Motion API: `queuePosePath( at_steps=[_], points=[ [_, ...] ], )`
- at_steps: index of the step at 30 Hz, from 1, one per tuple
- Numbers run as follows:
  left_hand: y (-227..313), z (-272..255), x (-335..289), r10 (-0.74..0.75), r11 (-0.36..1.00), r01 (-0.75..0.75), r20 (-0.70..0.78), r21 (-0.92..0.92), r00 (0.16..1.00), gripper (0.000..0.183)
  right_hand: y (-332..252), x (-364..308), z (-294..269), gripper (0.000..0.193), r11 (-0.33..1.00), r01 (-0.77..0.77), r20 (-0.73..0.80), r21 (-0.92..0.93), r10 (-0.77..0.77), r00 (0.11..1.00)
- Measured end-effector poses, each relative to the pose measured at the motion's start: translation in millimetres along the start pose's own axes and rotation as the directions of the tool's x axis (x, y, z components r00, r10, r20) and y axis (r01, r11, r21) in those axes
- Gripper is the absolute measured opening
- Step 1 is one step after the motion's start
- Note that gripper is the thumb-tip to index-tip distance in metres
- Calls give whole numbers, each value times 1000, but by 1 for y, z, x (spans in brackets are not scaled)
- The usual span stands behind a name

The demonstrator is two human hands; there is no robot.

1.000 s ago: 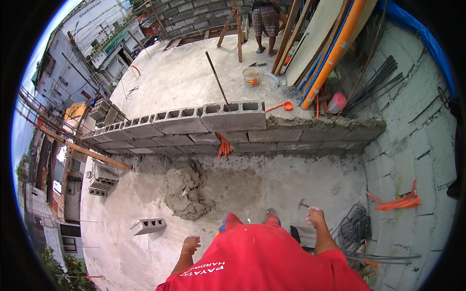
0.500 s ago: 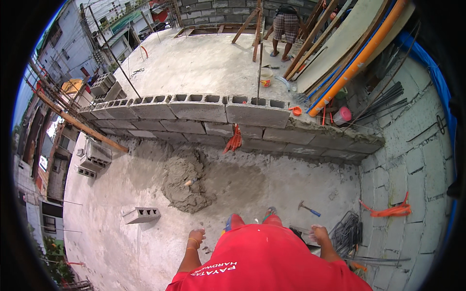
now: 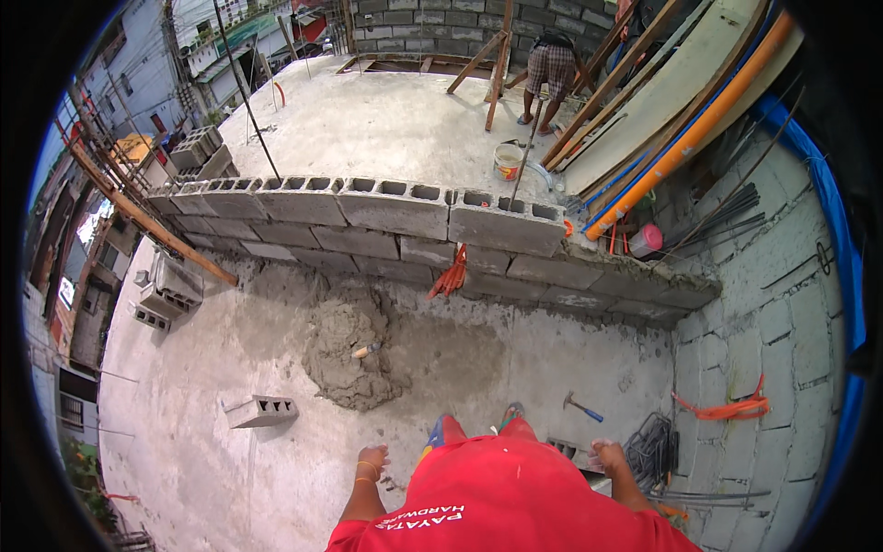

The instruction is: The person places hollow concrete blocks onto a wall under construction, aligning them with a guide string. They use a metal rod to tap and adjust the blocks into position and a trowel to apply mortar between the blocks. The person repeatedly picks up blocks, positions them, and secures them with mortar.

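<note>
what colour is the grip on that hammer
The hammer's grip is blue, seen best in the head view.

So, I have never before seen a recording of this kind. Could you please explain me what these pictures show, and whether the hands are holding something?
There is no machine here: these are a person's own bare hands, below a red shirt seen from above. The view comes from a wide camera on the person's head, looking down, so straight edges look bent near the rim.

The left hand and right hand are apart, and both look empty. On the concrete floor lie a hammer, ahead of the right hand, and a hollow block, off to the left. Between them is a grey heap, probably mortar, with a handle sticking out. Beyond stands a low wall; another person bends down behind it.
</note>
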State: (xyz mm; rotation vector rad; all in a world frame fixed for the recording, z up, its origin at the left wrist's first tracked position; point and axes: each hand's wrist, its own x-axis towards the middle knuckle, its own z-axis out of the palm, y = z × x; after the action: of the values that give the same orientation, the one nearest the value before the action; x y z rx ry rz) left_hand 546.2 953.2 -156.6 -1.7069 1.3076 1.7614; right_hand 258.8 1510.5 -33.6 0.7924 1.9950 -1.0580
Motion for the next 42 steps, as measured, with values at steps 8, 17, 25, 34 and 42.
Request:
queuePosePath(
  at_steps=[8, 17, 25, 34, 42],
  points=[
    [10, -12, -6, 36, 999, -36, 6, -1, 999, 33, -12, -2, 15, 22, 999, 18, 18, -46, -17, 1000],
    [-23, -23, -2, -138, 990, 137, -43, -32, 990, 36, -29, -6, 19, 23, 998, 13, 18, -59, -11, 1000],
    [-3, -26, 3, -56, 990, 49, -52, -132, 997, 34, -38, 7, 38, 19, 997, 41, 46, -64, -38, 998],
    [2, -41, 2, -68, 990, 56, -88, -130, 994, 33, -36, 14, 62, 20, 1000, -22, 94, -14, 23, 995],
    [-2, -45, 7, -81, 990, 71, -75, -123, 994, 35, -35, 12, 74, 24, 997, -72, 86, -35, 75, 993]
  ],
)
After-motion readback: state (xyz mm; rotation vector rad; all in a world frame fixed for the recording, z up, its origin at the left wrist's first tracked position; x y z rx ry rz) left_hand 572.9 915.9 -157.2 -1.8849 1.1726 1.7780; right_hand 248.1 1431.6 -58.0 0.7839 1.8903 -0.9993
